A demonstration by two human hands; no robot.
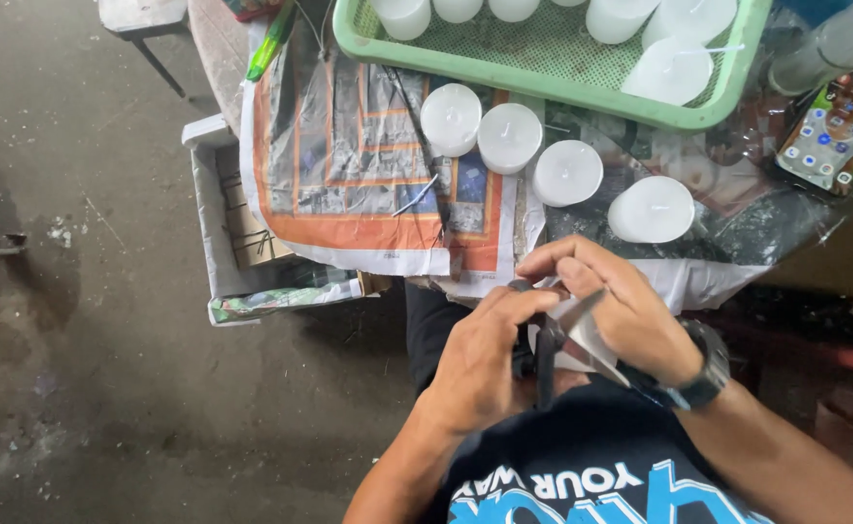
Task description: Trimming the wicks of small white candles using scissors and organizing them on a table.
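The person wears a dark navy T-shirt [582, 456] with bright blue and white lettering across the chest — short-sleeved, forearms bare. A chunky black wristwatch [703, 374] sits on the right wrist — strap dark, case rounded.

both hands, left hand [480, 364] and right hand [621, 311], sit low at the table edge. ahead, four white candles [509, 138] stand in a row close together, with the green tray [543, 73] just behind and a phone [839, 126] at right. open newspaper [349, 165] lies bare at left.
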